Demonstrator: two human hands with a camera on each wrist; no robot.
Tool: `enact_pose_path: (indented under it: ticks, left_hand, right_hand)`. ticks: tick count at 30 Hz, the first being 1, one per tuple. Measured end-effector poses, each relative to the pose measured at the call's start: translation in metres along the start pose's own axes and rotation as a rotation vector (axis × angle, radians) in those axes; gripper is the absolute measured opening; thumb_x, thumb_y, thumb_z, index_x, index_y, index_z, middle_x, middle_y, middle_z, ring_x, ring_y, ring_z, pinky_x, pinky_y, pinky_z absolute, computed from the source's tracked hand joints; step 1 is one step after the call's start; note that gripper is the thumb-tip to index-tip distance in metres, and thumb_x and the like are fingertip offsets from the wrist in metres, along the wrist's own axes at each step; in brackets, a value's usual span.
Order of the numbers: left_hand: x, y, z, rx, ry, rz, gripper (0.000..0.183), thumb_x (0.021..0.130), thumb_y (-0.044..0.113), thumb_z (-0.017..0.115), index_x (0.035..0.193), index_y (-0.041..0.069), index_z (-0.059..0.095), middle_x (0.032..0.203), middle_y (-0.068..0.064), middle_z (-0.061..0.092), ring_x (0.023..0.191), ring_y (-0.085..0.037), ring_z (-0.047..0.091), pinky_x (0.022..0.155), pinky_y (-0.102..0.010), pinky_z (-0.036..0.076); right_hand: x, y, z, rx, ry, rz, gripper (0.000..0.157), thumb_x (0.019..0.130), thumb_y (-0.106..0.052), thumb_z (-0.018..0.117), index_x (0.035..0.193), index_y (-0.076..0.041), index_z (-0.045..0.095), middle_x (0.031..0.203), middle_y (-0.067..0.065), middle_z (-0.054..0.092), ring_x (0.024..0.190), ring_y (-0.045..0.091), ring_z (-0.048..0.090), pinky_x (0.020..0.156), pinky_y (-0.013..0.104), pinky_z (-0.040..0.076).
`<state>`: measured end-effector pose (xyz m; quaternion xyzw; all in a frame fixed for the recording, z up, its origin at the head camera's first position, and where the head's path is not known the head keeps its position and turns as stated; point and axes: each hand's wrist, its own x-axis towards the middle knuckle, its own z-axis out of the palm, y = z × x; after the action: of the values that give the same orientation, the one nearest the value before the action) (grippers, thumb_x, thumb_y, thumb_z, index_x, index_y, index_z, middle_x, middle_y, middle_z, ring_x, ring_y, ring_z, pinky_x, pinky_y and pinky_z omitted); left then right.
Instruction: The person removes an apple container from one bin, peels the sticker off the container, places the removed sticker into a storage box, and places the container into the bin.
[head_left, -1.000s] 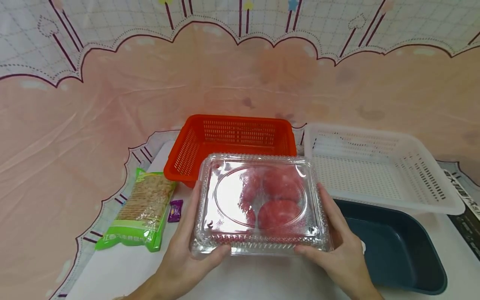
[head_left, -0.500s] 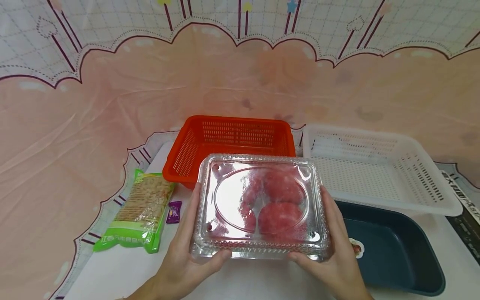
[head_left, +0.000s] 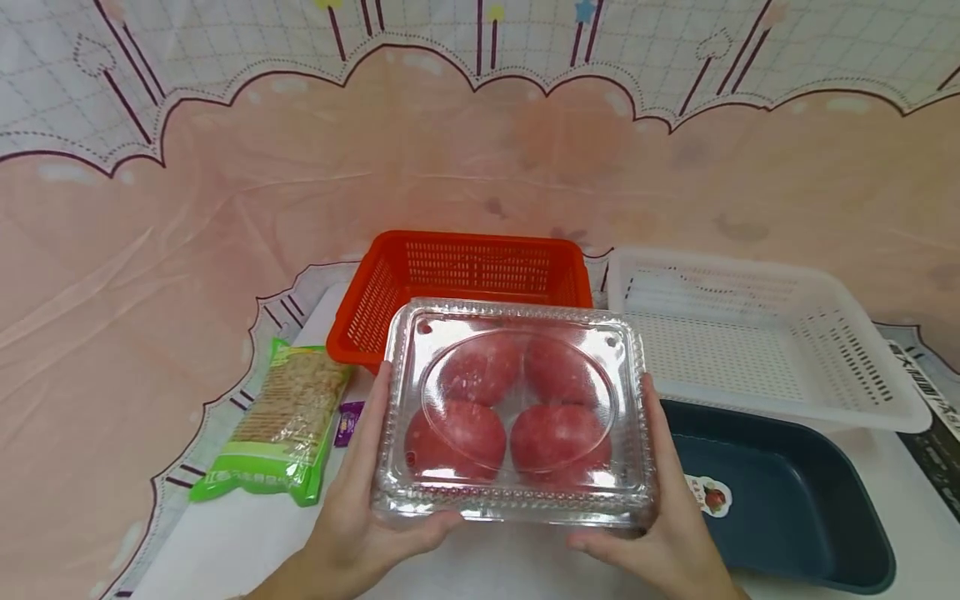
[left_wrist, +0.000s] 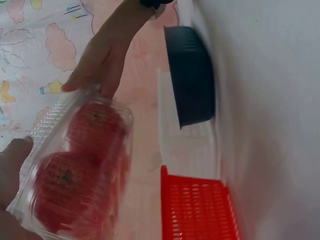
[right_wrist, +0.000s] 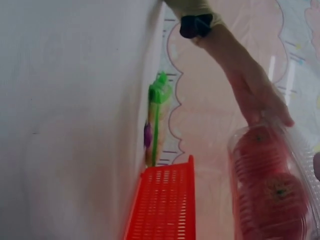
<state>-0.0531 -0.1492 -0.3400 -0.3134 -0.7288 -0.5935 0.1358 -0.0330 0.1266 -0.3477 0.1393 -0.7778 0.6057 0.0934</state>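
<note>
Both hands hold a clear plastic clamshell box (head_left: 517, 492) up in the air, its lid facing the head camera. Inside sit several round red fruits (head_left: 561, 437), which look like apples; their stem ends show in the left wrist view. My left hand (head_left: 352, 508) grips the left side of the box, thumb along the near edge. The right hand (head_left: 675, 525) grips the opposite side in the same way. Both wrist views show a gap between the box and the white table (right_wrist: 75, 125). Fingers beneath the box are hidden.
A red basket (head_left: 480, 250) stands behind the box, partly covered. To its right is a white basket (head_left: 720, 350), with a dark blue basin (head_left: 795, 500) nearer. A fruit-picture label (head_left: 712, 497) shows beside the right hand. At left lie a green-edged food bag (head_left: 285, 417) and a purple packet (head_left: 347, 423).
The box has tilted a little and come slightly nearer in the head view. Glare on its lid has shifted, so the fruits show more clearly. Both hands keep their hold.
</note>
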Motion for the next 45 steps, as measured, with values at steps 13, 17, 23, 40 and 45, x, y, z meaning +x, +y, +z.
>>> enact_pose_path:
  ticks: [13, 17, 23, 40, 45]
  left_hand:
    - [0.003, 0.001, -0.003, 0.107, -0.024, -0.001, 0.136, 0.056, 0.002, 0.092, 0.155, 0.003, -0.001, 0.162, -0.013, 0.013, 0.147, -0.015, 0.026, 0.105, -0.016, 0.041]
    - [0.006, 0.002, -0.001, 0.104, -0.046, -0.007, 0.136, 0.058, 0.004, 0.092, 0.155, 0.004, -0.002, 0.162, -0.013, 0.013, 0.146, -0.016, 0.028, 0.105, -0.016, 0.041]
    - [0.006, 0.001, 0.003, 0.093, -0.07, 0.012, 0.132, 0.063, 0.006, 0.09, 0.155, 0.002, -0.004, 0.161, -0.015, 0.014, 0.147, -0.017, 0.026, 0.107, -0.016, 0.04]
    - [0.042, -0.007, -0.013, 0.275, 0.027, -0.091, 0.127, 0.063, 0.009, 0.091, 0.157, 0.017, 0.006, 0.161, 0.001, 0.023, 0.142, -0.018, 0.035, 0.104, -0.021, 0.045]
    - [0.069, -0.03, -0.036, 0.401, 0.015, -0.096, 0.119, 0.067, 0.016, 0.09, 0.157, 0.024, 0.013, 0.158, 0.002, 0.032, 0.135, -0.021, 0.045, 0.095, -0.034, 0.054]
  right_hand:
    - [0.002, 0.001, -0.001, -0.042, -0.037, -0.066, 0.134, 0.059, 0.004, 0.088, 0.157, -0.018, -0.001, 0.162, 0.006, 0.015, 0.136, 0.004, 0.032, 0.089, 0.015, 0.052]
    - [0.003, -0.001, -0.006, -0.125, -0.045, -0.088, 0.137, 0.057, 0.0, 0.09, 0.157, -0.018, -0.003, 0.161, 0.006, 0.016, 0.136, 0.004, 0.031, 0.088, 0.014, 0.052]
    - [0.001, 0.008, -0.015, -0.188, -0.073, -0.162, 0.138, 0.053, 0.001, 0.091, 0.156, -0.008, 0.0, 0.164, 0.009, 0.005, 0.143, -0.003, 0.019, 0.092, 0.008, 0.045]
    - [0.065, -0.009, -0.029, -0.241, -0.174, -0.248, 0.134, 0.059, -0.002, 0.091, 0.157, -0.017, 0.001, 0.161, 0.009, 0.02, 0.139, 0.008, 0.034, 0.097, 0.007, 0.041]
    - [0.1, -0.005, -0.025, -0.26, -0.215, -0.176, 0.124, 0.066, -0.008, 0.088, 0.157, -0.022, 0.006, 0.16, 0.005, 0.023, 0.139, 0.025, 0.036, 0.1, 0.026, 0.05]
